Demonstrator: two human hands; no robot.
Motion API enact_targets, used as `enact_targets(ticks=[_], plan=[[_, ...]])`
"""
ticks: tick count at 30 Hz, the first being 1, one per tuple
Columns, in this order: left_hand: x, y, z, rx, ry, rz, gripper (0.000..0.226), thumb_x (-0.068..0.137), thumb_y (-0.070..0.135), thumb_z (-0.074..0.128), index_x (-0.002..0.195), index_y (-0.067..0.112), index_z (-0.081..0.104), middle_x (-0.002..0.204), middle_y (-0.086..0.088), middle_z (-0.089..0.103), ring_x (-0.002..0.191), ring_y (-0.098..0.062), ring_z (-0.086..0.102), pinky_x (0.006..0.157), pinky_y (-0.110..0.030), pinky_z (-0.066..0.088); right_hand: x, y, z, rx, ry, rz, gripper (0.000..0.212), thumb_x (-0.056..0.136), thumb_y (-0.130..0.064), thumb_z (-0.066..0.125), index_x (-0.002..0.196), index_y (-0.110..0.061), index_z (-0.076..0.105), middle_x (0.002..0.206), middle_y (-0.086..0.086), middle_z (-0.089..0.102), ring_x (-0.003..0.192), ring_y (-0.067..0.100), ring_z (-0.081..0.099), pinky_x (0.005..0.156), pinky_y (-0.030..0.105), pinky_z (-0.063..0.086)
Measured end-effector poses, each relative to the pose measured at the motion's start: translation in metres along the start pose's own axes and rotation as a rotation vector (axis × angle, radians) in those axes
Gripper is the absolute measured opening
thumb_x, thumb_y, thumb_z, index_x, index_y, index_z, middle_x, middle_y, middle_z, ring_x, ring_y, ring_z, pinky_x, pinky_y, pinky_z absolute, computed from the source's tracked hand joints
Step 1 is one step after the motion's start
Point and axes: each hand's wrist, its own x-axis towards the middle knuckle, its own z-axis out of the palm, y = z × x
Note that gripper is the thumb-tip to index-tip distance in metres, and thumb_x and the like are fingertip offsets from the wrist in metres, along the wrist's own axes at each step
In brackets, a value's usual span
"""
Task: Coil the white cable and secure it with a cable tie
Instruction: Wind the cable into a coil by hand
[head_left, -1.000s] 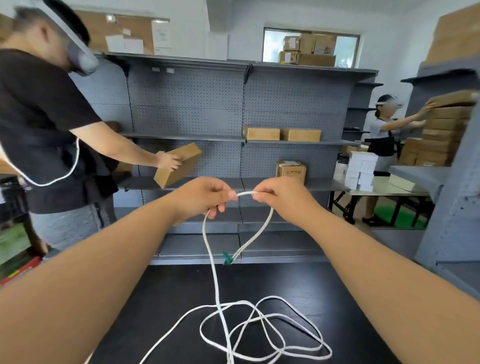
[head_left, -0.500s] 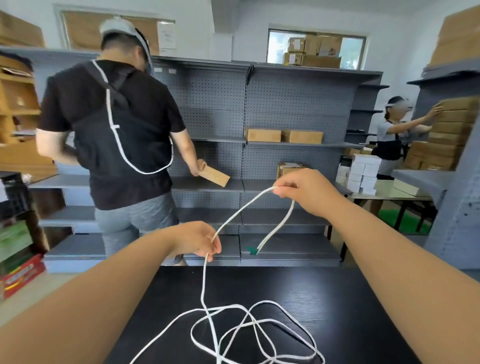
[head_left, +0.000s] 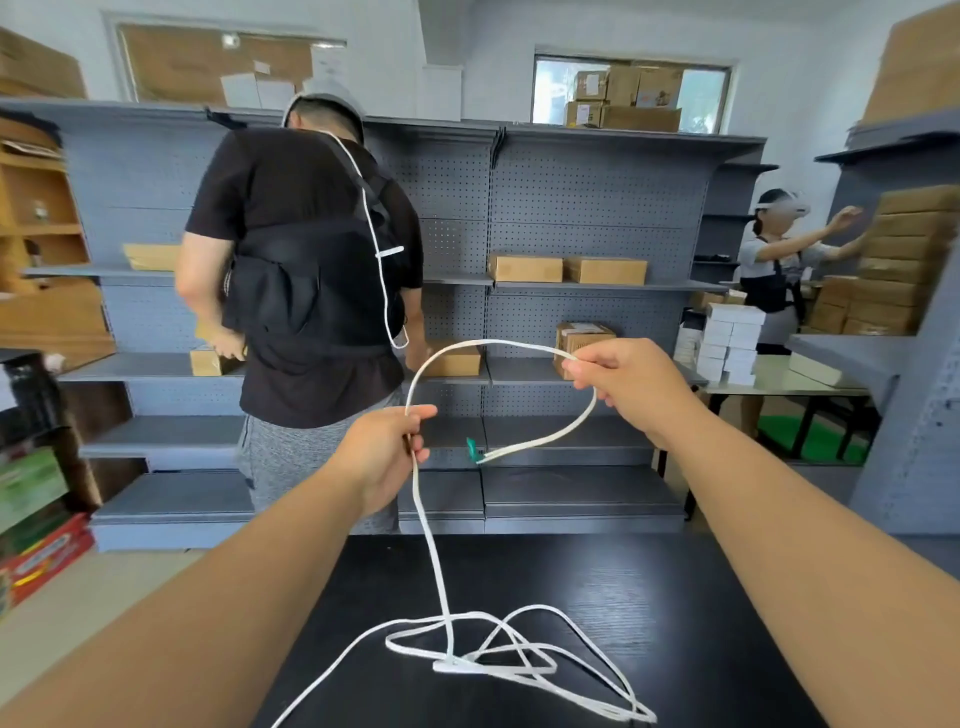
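Left hand (head_left: 384, 457): it is held low and near the middle of the view, with the fingers curled in. The white cable (head_left: 432, 551) is pinched between the thumb and forefinger (head_left: 422, 413), and it is seen leaving the fist both above and below.

Right hand (head_left: 635, 387): it is raised higher and well apart to the right. The cable is gripped at the fingertips (head_left: 575, 370), and the remaining fingers are curled beneath.

Cable between the hands: a rounded arch is formed in the air, rising from the left fingers and crossing over to the right fingertips.

Cable end: past the right hand a short length is bent down and back toward the left. It is ended by a small green piece (head_left: 471, 450), which hangs in the air between the two hands, near the left knuckles but touching neither hand.

Cable below: a single strand is dropped from the left hand to the black table (head_left: 675, 597), where the remainder is spread in loose overlapping loops. One strand is carried off the bottom edge.

Cable tie: whether the green piece is the tie cannot be told.

Behind: grey shelving (head_left: 582, 218) is stocked with a few cardboard boxes (head_left: 524, 268). A person in a black shirt (head_left: 306, 270) is seen from behind at the shelving.
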Motion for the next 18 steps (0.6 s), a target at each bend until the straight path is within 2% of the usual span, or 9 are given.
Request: enact_targets(ticks=[3, 5, 8, 13, 18], plan=[[-0.005, -0.006, 0.001, 0.105, -0.023, 0.079, 0.021, 0.097, 0.004, 0.041, 0.099, 0.0, 0.061, 0.075, -0.004, 0.048, 0.067, -0.01, 0.047, 0.069, -0.021, 0.048, -0.001, 0.001, 0.007, 0.123, 0.035, 0.063, 0.015, 0.089, -0.024, 0.059, 0.092, -0.014, 0.07, 0.074, -0.004, 0.064, 0.06, 0.009, 0.046, 0.061, 0.021, 0.042], [-0.008, -0.011, 0.001, 0.14, 0.043, 0.083, 0.019, 0.096, 0.011, 0.047, 0.105, 0.001, 0.062, 0.079, -0.004, 0.055, 0.067, -0.012, 0.052, 0.065, -0.021, 0.054, -0.002, 0.001, 0.012, 0.174, 0.051, 0.086, 0.015, 0.09, -0.023, 0.058, 0.094, -0.014, 0.069, 0.075, -0.003, 0.063, 0.061, 0.008, 0.045, 0.059, 0.019, 0.042], [-0.011, -0.019, 0.003, 0.144, 0.125, 0.066, 0.018, 0.095, 0.023, 0.051, 0.101, 0.011, 0.063, 0.088, 0.0, 0.065, 0.068, -0.016, 0.059, 0.063, -0.025, 0.052, -0.002, 0.002, 0.02, 0.257, 0.075, 0.118, 0.014, 0.09, -0.022, 0.058, 0.094, -0.014, 0.069, 0.073, -0.003, 0.062, 0.059, 0.008, 0.045, 0.056, 0.018, 0.042], [-0.013, -0.028, 0.007, 0.014, 0.225, 0.079, 0.019, 0.093, 0.027, 0.054, 0.095, 0.012, 0.066, 0.096, -0.003, 0.068, 0.072, -0.015, 0.063, 0.068, -0.023, 0.051, -0.002, 0.003, 0.033, 0.382, 0.104, 0.157, 0.009, 0.089, -0.018, 0.06, 0.085, -0.02, 0.067, 0.073, -0.001, 0.063, 0.058, 0.01, 0.044, 0.055, 0.02, 0.042], [-0.015, -0.033, 0.006, 0.03, 0.215, 0.087, 0.018, 0.096, 0.031, 0.047, 0.096, 0.024, 0.064, 0.099, 0.001, 0.067, 0.074, -0.012, 0.064, 0.066, -0.022, 0.048, -0.003, 0.003, 0.041, 0.483, 0.131, 0.184, 0.009, 0.089, -0.018, 0.06, 0.084, -0.021, 0.067, 0.071, 0.0, 0.062, 0.059, 0.01, 0.044, 0.056, 0.022, 0.042]])
